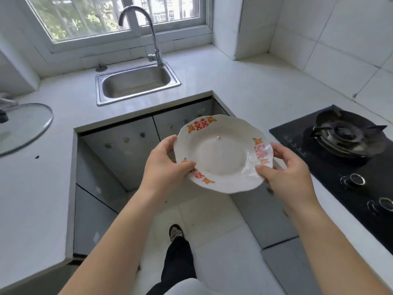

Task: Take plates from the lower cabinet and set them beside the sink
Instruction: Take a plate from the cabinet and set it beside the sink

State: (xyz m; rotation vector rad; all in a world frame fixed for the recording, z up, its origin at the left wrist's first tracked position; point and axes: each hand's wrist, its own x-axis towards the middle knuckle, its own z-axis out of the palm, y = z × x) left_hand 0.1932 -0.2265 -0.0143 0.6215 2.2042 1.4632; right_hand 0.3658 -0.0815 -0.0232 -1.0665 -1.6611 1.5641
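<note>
A white plate with a scalloped rim and red-and-orange flower and character prints is being held in mid-air at the centre of the frame, tilting its glossy face towards the camera, lower right of the sink and not yet resting on anything. The left hand is gripping its left edge with the thumb lying on the rim, and the right hand is pinching its right edge the same way. A pale, smooth stone countertop is wrapping around the upper frame. Grey cabinet doors with round finger holes are showing behind the plate. A black glass gas hob is sitting at the right. A rectangular steel sink is lying at upper centre, a curved chrome faucet rising behind it. A round glass lid is lying at the left edge.
</note>
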